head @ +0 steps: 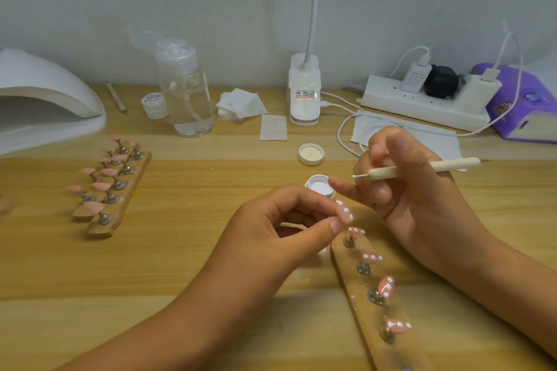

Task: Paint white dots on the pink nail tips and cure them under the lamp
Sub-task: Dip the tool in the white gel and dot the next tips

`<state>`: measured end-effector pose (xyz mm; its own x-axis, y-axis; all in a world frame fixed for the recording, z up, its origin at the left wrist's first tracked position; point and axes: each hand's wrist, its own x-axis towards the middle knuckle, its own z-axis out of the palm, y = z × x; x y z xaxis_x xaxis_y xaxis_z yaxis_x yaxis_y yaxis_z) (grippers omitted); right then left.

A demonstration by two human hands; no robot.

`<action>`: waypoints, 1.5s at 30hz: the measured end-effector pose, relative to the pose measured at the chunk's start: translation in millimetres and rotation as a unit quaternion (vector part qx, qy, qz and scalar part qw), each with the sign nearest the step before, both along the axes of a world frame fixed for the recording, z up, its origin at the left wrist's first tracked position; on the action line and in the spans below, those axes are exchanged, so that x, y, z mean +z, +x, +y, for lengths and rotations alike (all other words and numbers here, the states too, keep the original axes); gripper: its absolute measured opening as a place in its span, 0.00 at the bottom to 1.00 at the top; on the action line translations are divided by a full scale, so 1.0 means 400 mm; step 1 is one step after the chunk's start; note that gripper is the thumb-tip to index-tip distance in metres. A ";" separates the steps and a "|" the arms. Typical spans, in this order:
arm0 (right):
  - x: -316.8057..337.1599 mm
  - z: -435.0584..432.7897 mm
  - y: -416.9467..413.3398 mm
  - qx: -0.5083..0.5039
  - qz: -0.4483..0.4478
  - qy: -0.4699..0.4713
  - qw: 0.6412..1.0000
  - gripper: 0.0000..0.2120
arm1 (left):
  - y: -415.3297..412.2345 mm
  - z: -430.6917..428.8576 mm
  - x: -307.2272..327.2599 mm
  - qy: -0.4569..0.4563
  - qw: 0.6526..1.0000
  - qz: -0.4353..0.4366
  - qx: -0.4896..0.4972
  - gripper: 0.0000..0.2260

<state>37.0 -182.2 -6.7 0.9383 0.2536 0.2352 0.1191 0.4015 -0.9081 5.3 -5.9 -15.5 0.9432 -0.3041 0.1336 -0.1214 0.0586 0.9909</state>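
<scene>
Pink nail tip point(344, 211), three white dots, pinched between thumb and forefinger of left hand point(289, 229), just above near wooden strip point(352, 283). Four more dotted tips point(372, 257) standing on same strip. Right hand point(401, 187) gripping dotting tool point(422, 168), white bead at point, beside open paint jar point(321, 185). Far rack point(116, 224) at left: plain pink tips point(90, 205), undotted. Curing lamp point(45, 93) far left, nothing visible inside. Judged: dotting under half done, curing pending.

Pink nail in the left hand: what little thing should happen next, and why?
Probably set the pink nail tip that the left hand pinches back on the wooden strip. It already bears white dots like the four tips there, and the right hand holds the dotting tool clear of it.
</scene>
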 end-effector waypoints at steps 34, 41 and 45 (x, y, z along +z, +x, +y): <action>0.043 -0.138 -0.042 -0.154 -0.418 -0.611 0.654 0.13 | -0.068 0.014 0.023 0.019 0.995 -0.096 -0.015 0.06; 0.010 -0.181 -0.144 -0.134 -0.384 -0.741 0.534 0.27 | -0.024 0.013 0.012 -0.069 0.996 0.034 0.050 0.11; 0.006 -0.159 -0.130 -0.129 -0.352 -0.745 0.552 0.28 | -0.013 0.015 0.005 -0.095 0.992 0.067 0.058 0.14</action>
